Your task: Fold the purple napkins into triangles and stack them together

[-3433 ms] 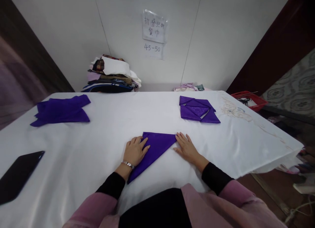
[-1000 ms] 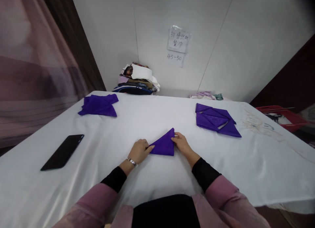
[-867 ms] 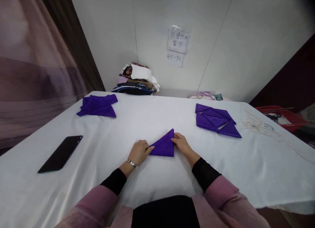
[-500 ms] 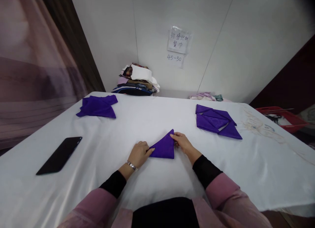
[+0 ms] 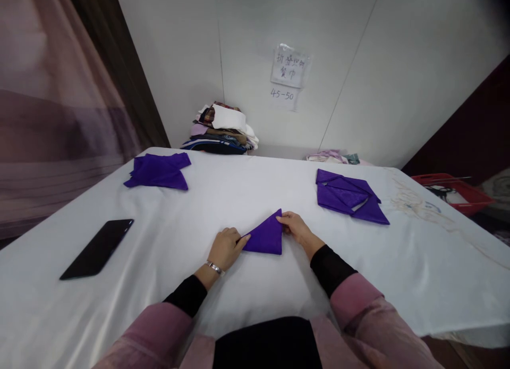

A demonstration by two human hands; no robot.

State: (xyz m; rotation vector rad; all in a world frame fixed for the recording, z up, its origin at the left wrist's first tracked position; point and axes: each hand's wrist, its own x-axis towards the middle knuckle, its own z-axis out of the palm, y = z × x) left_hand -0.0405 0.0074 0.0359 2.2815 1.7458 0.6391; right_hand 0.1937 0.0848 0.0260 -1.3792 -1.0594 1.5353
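Note:
A purple cloth napkin (image 5: 266, 236), folded into a triangle, is between my two hands over the white-covered table (image 5: 255, 183). My left hand (image 5: 226, 248) pinches its narrow left corner, thumb on top. At the upper right corner, my right hand (image 5: 295, 226) grips the napkin between thumb and fingers; some of those fingers are hidden behind the cloth. Several folded purple napkins (image 5: 350, 196) lie overlapping to the right. Farther back on the left is a loose pile of purple napkins (image 5: 159, 170).
A black tablet-like slab (image 5: 98, 249) lies on the left of the table. Stacked clothes (image 5: 223, 130) and another cloth pile (image 5: 332, 156) sit by the back wall. A red basket (image 5: 458, 193) stands beyond the right edge. Paper signs (image 5: 290, 66) hang on the wall.
Both hands keep their hold on the triangular napkin. Its lower edge appears slightly higher, and the view has shifted a little.

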